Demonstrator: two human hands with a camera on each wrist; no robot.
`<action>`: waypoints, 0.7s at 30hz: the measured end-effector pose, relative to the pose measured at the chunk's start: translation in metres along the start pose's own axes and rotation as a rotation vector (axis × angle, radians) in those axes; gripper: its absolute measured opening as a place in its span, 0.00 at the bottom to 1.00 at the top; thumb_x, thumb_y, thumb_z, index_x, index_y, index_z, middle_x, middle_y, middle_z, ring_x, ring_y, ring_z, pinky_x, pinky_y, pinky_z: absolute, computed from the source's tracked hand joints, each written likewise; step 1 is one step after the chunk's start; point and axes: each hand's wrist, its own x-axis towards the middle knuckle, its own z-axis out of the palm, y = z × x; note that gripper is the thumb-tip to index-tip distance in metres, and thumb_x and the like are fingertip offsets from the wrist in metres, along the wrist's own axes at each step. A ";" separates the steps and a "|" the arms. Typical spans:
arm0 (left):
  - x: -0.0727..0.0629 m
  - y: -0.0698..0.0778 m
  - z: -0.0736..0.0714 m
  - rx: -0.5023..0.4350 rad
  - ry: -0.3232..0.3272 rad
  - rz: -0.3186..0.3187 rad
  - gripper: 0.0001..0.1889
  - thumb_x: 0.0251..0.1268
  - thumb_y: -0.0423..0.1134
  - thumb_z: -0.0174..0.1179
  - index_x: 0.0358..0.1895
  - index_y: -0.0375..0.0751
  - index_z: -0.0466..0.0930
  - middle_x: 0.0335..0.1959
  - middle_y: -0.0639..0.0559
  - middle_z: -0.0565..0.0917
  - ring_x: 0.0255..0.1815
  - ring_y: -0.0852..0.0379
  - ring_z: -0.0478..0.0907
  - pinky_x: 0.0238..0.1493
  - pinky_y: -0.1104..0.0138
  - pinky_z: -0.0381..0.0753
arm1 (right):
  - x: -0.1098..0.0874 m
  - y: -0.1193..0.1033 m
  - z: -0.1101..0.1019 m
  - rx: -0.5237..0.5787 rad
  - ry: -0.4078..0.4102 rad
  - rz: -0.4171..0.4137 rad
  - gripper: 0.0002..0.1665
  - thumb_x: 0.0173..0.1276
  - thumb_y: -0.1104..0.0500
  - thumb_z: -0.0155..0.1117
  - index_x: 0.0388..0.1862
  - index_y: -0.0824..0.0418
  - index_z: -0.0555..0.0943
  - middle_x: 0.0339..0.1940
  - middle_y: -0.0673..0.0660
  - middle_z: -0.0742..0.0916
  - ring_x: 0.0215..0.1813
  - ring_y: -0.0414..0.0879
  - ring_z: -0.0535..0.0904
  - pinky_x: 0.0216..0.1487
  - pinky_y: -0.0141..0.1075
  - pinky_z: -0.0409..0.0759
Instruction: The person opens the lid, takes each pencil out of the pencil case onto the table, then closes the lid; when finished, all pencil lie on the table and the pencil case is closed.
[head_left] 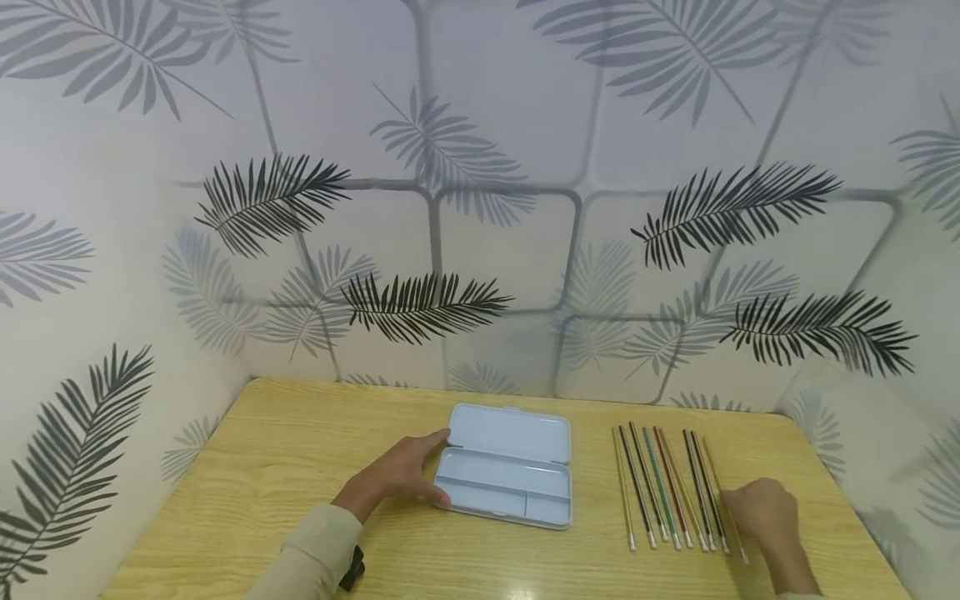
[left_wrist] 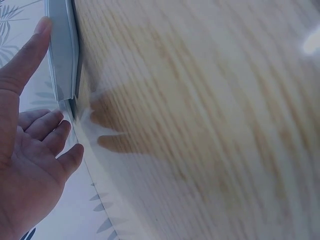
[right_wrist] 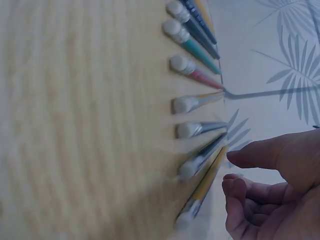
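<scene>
A light blue pencil case (head_left: 498, 479) lies with its lid folded back on the wooden table; its divided tray shows nothing inside. My left hand (head_left: 401, 471) is at the case's left side, fingers extended, the thumb at the tray's near corner. In the left wrist view the thumb (left_wrist: 32, 52) touches the case's edge (left_wrist: 64, 55). Several pencils with white eraser ends lie in a row to the right. My right hand (head_left: 765, 510) is beside the rightmost yellow pencil (head_left: 723, 496). Its thumb and loosely bent fingers stay apart near that pencil (right_wrist: 202, 187) in the right wrist view.
The table (head_left: 300, 442) meets a leaf-patterned wall (head_left: 495, 250) at its back edge. Bare wood separates the case from the pencils, which include a green one (head_left: 660, 483) and a red one (head_left: 675, 483). A small black object (head_left: 352, 569) is beside the left sleeve.
</scene>
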 end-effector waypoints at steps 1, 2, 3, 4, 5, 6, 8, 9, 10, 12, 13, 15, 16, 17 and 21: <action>0.000 0.001 0.000 0.002 0.000 -0.001 0.60 0.35 0.57 0.76 0.74 0.39 0.53 0.73 0.43 0.61 0.73 0.42 0.59 0.71 0.49 0.62 | 0.000 -0.004 0.000 0.017 0.015 -0.012 0.23 0.59 0.55 0.57 0.05 0.59 0.71 0.08 0.50 0.76 0.17 0.45 0.71 0.21 0.37 0.73; -0.001 0.001 -0.001 0.000 -0.001 -0.002 0.60 0.35 0.56 0.76 0.74 0.39 0.53 0.73 0.43 0.61 0.73 0.42 0.59 0.71 0.49 0.62 | 0.001 -0.010 -0.001 0.040 0.028 -0.025 0.24 0.61 0.56 0.56 0.06 0.60 0.73 0.08 0.48 0.75 0.17 0.43 0.69 0.20 0.35 0.71; -0.001 0.002 -0.001 0.002 -0.004 -0.007 0.60 0.35 0.56 0.76 0.74 0.39 0.53 0.73 0.43 0.61 0.74 0.42 0.58 0.71 0.49 0.62 | 0.002 -0.017 0.000 0.068 0.036 -0.035 0.24 0.63 0.56 0.56 0.06 0.60 0.73 0.07 0.46 0.73 0.15 0.42 0.67 0.19 0.33 0.68; -0.001 0.003 -0.001 0.004 -0.005 -0.012 0.60 0.35 0.56 0.76 0.74 0.39 0.53 0.73 0.43 0.61 0.74 0.42 0.58 0.71 0.49 0.62 | 0.003 -0.025 0.001 0.103 0.038 -0.037 0.24 0.63 0.56 0.56 0.08 0.62 0.75 0.07 0.46 0.72 0.15 0.41 0.65 0.18 0.32 0.65; -0.001 0.003 -0.001 0.004 -0.005 -0.013 0.60 0.35 0.56 0.76 0.74 0.39 0.53 0.73 0.43 0.61 0.74 0.42 0.58 0.71 0.49 0.62 | 0.004 -0.032 0.002 0.127 0.037 -0.044 0.23 0.64 0.56 0.55 0.10 0.65 0.75 0.07 0.47 0.72 0.15 0.40 0.64 0.18 0.31 0.64; -0.001 0.003 0.000 0.004 -0.007 -0.015 0.60 0.35 0.56 0.76 0.74 0.39 0.53 0.74 0.43 0.61 0.74 0.42 0.58 0.71 0.49 0.62 | 0.006 -0.040 0.004 0.153 0.028 -0.056 0.22 0.66 0.56 0.55 0.15 0.68 0.78 0.08 0.48 0.73 0.15 0.41 0.65 0.18 0.31 0.66; -0.002 0.003 0.000 0.002 -0.008 -0.018 0.59 0.35 0.56 0.76 0.74 0.40 0.53 0.74 0.44 0.61 0.74 0.43 0.58 0.71 0.50 0.62 | 0.009 -0.057 0.010 0.198 0.018 -0.091 0.20 0.67 0.56 0.55 0.29 0.73 0.82 0.16 0.56 0.81 0.20 0.45 0.74 0.20 0.33 0.73; -0.002 0.003 0.000 0.002 -0.009 -0.019 0.59 0.35 0.56 0.76 0.74 0.41 0.53 0.74 0.45 0.61 0.74 0.43 0.58 0.72 0.50 0.62 | 0.010 -0.066 0.014 0.214 0.011 -0.106 0.20 0.68 0.55 0.55 0.32 0.74 0.82 0.20 0.61 0.83 0.23 0.49 0.77 0.23 0.36 0.78; -0.002 0.003 0.000 0.002 -0.007 -0.014 0.59 0.35 0.56 0.76 0.74 0.41 0.53 0.74 0.45 0.61 0.74 0.43 0.58 0.72 0.50 0.62 | 0.011 -0.075 0.017 0.227 0.002 -0.126 0.21 0.69 0.55 0.54 0.38 0.75 0.81 0.28 0.65 0.86 0.29 0.54 0.81 0.28 0.40 0.82; -0.002 0.002 0.001 0.002 -0.007 -0.006 0.60 0.35 0.56 0.76 0.74 0.41 0.53 0.74 0.45 0.61 0.74 0.43 0.58 0.72 0.50 0.62 | 0.011 -0.091 0.023 0.245 -0.020 -0.160 0.24 0.70 0.54 0.54 0.51 0.75 0.78 0.44 0.72 0.84 0.44 0.63 0.82 0.41 0.47 0.84; -0.002 0.002 0.001 0.001 -0.007 -0.002 0.60 0.35 0.56 0.76 0.74 0.41 0.53 0.74 0.45 0.61 0.74 0.43 0.58 0.72 0.50 0.62 | 0.012 -0.099 0.026 0.255 -0.029 -0.178 0.25 0.71 0.54 0.54 0.54 0.75 0.76 0.50 0.73 0.82 0.50 0.66 0.80 0.47 0.51 0.83; -0.001 0.001 0.002 0.001 -0.007 0.002 0.60 0.35 0.56 0.76 0.74 0.42 0.53 0.74 0.45 0.60 0.74 0.43 0.58 0.72 0.50 0.62 | 0.014 -0.113 0.034 0.275 -0.052 -0.204 0.27 0.72 0.53 0.52 0.59 0.74 0.73 0.55 0.74 0.80 0.56 0.67 0.77 0.52 0.54 0.80; -0.001 0.001 0.002 0.003 -0.005 0.005 0.60 0.35 0.56 0.76 0.74 0.42 0.53 0.74 0.45 0.61 0.74 0.43 0.58 0.72 0.50 0.62 | 0.016 -0.119 0.038 0.287 -0.062 -0.226 0.28 0.72 0.53 0.52 0.61 0.74 0.71 0.56 0.73 0.79 0.58 0.67 0.76 0.54 0.54 0.80; -0.001 0.001 0.002 0.001 -0.004 0.003 0.60 0.35 0.56 0.76 0.75 0.42 0.53 0.74 0.46 0.60 0.74 0.43 0.58 0.72 0.50 0.62 | 0.019 -0.124 0.043 0.300 -0.068 -0.248 0.29 0.72 0.53 0.52 0.62 0.73 0.70 0.57 0.73 0.79 0.58 0.67 0.76 0.54 0.55 0.79; -0.001 0.000 0.002 0.004 0.002 0.000 0.59 0.36 0.56 0.76 0.74 0.42 0.53 0.74 0.46 0.61 0.74 0.44 0.58 0.72 0.50 0.62 | 0.032 -0.142 0.061 0.352 -0.112 -0.333 0.31 0.74 0.53 0.50 0.67 0.73 0.65 0.63 0.72 0.76 0.62 0.67 0.73 0.58 0.56 0.77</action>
